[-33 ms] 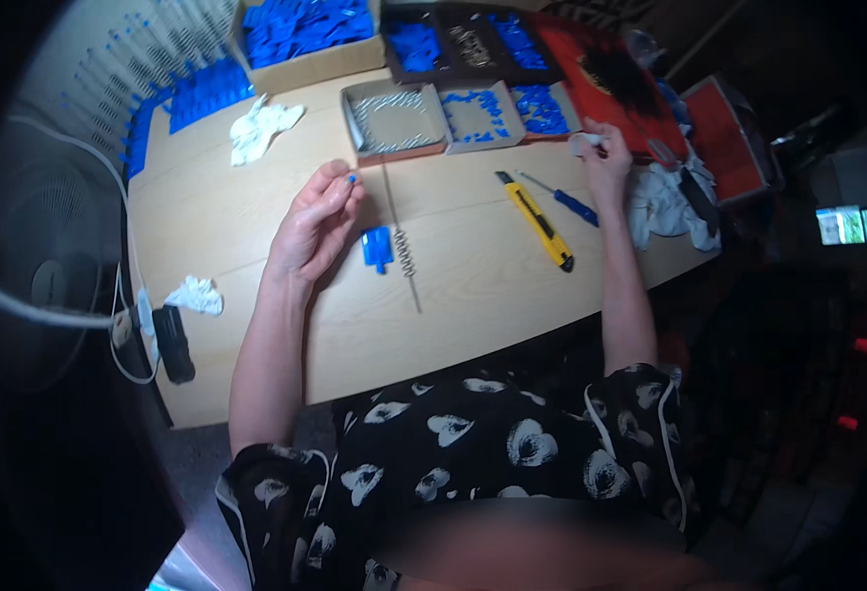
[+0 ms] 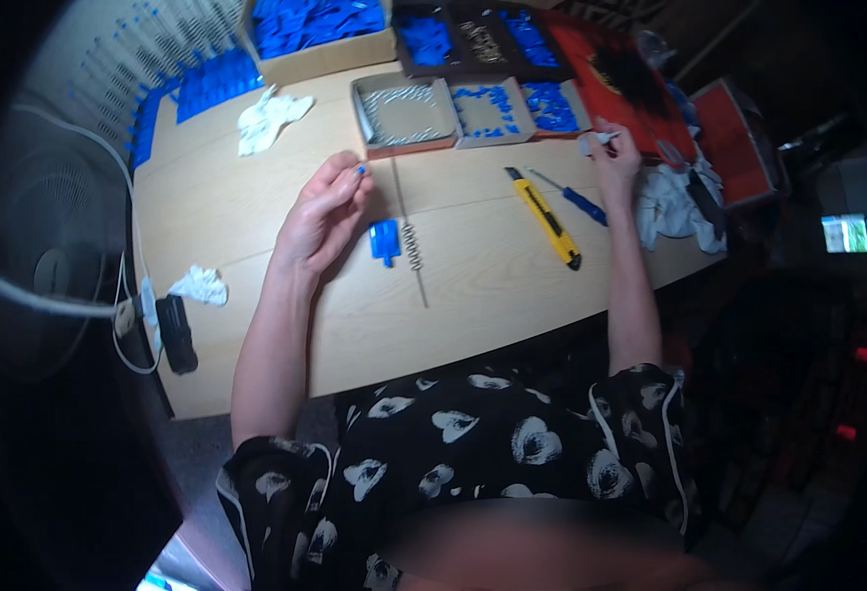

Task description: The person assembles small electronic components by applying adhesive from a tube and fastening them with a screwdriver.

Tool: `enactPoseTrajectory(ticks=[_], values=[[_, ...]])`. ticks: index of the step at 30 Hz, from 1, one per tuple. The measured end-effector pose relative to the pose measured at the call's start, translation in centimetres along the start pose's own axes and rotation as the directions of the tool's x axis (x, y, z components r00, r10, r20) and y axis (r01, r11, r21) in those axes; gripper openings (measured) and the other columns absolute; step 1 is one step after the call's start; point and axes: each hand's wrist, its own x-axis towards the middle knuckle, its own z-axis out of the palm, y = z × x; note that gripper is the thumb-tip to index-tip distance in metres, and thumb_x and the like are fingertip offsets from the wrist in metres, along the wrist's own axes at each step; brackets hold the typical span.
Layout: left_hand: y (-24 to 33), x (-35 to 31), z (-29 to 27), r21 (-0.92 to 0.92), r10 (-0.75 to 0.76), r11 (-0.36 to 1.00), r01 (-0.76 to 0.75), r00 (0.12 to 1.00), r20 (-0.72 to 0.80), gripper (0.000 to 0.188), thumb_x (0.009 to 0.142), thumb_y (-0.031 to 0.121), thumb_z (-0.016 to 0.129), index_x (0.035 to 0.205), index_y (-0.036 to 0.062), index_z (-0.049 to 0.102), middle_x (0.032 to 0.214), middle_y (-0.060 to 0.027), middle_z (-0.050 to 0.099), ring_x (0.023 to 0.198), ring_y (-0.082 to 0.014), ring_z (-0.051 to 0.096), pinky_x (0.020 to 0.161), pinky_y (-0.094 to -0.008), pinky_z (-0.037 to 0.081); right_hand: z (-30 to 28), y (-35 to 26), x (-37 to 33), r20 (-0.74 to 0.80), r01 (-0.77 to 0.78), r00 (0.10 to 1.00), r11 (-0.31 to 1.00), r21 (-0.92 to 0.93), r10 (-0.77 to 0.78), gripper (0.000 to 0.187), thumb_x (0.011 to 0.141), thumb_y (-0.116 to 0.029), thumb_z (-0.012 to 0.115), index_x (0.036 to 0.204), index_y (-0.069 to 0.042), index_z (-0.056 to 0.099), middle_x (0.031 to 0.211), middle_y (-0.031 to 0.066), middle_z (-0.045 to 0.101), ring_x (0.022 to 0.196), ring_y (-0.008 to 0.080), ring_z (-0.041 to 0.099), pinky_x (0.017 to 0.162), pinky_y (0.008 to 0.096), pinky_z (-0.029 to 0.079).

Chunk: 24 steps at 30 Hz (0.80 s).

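I'm holding a tiny blue piece [image 2: 362, 169] pinched between thumb and forefinger tips of my left hand [image 2: 321, 219], grip clenched on it, just left of centre frame, wrist resting on the desk [image 2: 256, 177], fingers pointing up-right twd the trays.

Just right of that hand a blue clip [image 2: 384, 240] and a coiled spring on a thin metal rod [image 2: 412, 246] are lying on the desk, not touching my fingers. Looks like early-to-mid work: lots of loose blue parts are sitting in the cardboard box [image 2: 305, 54] and small trays [image 2: 493, 108] at upper centre, w/ only the one rod and spring out in front.

Yellow utility knife [image 2: 544, 217] and blue-handled screwdriver [image 2: 573, 199] are lying unused right of centre.

My right hand [image 2: 615, 158], arm stretched fwd, is gripping a small whitish object [image 2: 591, 143] at upper right; can't tell what it is.
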Motion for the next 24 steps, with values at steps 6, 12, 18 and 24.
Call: enactPoseTrajectory(ticks=[6, 12, 18, 24], values=[[0.6, 0.0, -0.2, -0.041, 0.007, 0.999, -0.007, 1.0, 0.018, 0.022, 0.097, 0.001, 0.066, 0.119, 0.003, 0.062, 0.107, -0.0096, 0.07, 0.096, -0.0155, 0.07, 0.084, -0.0221, 0.061, 0.4, -2.3, -0.7, -0.016, 0.076, 0.996, 0.926, -0.37, -0.088, 0.042, 0.091, -0.009, 0.075, 0.129, 0.0, 0.059, 0.13, 0.0184, 0.067, 0.116, 0.0263, 0.066, 0.101, 0.037, 0.052], [0.8, 0.2, -0.4, -0.049, -0.001, 0.999, 0.0, 1.0, -0.002, 0.02, 0.097, 0.001, 0.066, 0.117, 0.0023, 0.062, 0.106, -0.0096, 0.07, 0.095, -0.0145, 0.071, 0.083, -0.0213, 0.061, 2.0, -11.0, -6.5, 0.123, 0.425, 0.897, 0.749, -0.508, -0.426, 0.033, 0.09, -0.006, 0.072, 0.122, -0.002, 0.066, 0.116, 0.014, 0.069, 0.106, 0.0293, 0.067, 0.096, 0.0397, 0.053], [0.9, 0.0, 0.1, -0.02, -0.005, 1.0, 0.005, 1.0, 0.029, 0.019, 0.098, 0.002, 0.066, 0.116, 0.0024, 0.062, 0.105, -0.0095, 0.071, 0.095, -0.0133, 0.071, 0.083, -0.0203, 0.061, 9.9, -15.2, -13.4, 0.696, 0.888, 0.34, 0.46, -0.016, -0.632, 0.025, 0.087, -0.003, 0.066, 0.111, 0.001, 0.066, 0.117, 0.012, 0.067, 0.109, 0.0255, 0.065, 0.091, 0.0388, 0.053], [0.5, -0.3, 0.0, -0.012, -0.013, 1.0, 0.014, 0.997, 0.078, 0.024, 0.097, 0.003, 0.067, 0.119, 0.0035, 0.06, 0.107, -0.0088, 0.07, 0.097, -0.0139, 0.07, 0.083, -0.0206, 0.059, 12.0, -15.1, -13.8, 0.784, 0.892, 0.193, 0.438, 0.109, -0.59, 0.029, 0.088, -0.007, 0.06, 0.116, 0.001, 0.062, 0.116, 0.0134, 0.063, 0.106, 0.0251, 0.063, 0.092, 0.0361, 0.05]])
